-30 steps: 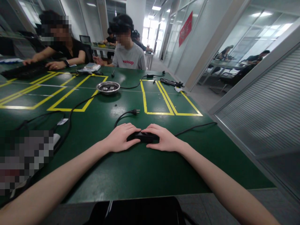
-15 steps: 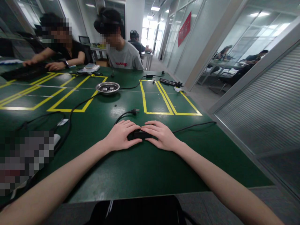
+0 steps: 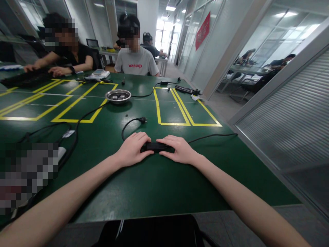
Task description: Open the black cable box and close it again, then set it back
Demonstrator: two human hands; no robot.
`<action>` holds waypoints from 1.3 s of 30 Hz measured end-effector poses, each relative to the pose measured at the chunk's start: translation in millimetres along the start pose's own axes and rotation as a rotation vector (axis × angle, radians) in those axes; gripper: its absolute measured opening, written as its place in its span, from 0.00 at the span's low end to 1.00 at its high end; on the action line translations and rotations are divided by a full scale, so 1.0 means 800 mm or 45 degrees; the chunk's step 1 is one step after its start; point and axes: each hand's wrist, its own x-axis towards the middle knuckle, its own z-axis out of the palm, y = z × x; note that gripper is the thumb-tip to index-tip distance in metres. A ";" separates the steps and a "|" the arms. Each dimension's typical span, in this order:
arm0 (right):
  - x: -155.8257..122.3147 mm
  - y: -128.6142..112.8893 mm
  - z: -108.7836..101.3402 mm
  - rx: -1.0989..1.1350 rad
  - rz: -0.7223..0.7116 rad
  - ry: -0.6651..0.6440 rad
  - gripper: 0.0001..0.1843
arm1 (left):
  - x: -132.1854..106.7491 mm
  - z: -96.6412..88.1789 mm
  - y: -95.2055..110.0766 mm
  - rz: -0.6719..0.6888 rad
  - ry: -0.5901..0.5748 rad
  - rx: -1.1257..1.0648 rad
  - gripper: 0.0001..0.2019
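A black power adapter [image 3: 156, 146] lies on the green table between my hands. My left hand [image 3: 135, 148] is closed around its left end, thumb along the near side and fingers over the far side. At the other end, my right hand [image 3: 176, 148] grips it in the same way. From behind my left hand a black cord curves up to a plug [image 3: 143, 120], whose prongs point right. A thin black cable [image 3: 213, 137] runs out to the right past my right hand. My palms hide both ends of the adapter.
A metal bowl [image 3: 118, 97] with small metal parts stands farther back. Yellow tape [image 3: 174, 124] marks rectangles on the green table [image 3: 154, 192]. A folded black tripod-like object [image 3: 187, 90] lies at the back right. Two people sit across the table; cords and a blurred object are at left.
The plug has swung left and turned slightly, its cord bending more. My fingers have drawn apart, showing more of the adapter. The person in the grey shirt has shifted right.
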 end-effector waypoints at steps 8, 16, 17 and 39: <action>0.002 -0.005 -0.004 -0.049 -0.032 0.089 0.16 | 0.001 -0.001 0.006 0.034 -0.038 0.085 0.12; -0.001 0.001 -0.001 0.045 -0.034 0.036 0.16 | 0.004 -0.001 0.007 0.007 -0.056 0.013 0.14; -0.002 0.001 -0.001 0.061 -0.043 0.048 0.19 | 0.004 -0.001 0.008 0.006 -0.060 0.015 0.13; -0.002 -0.008 -0.003 0.169 0.084 -0.040 0.19 | 0.008 0.001 0.007 -0.008 -0.131 -0.053 0.16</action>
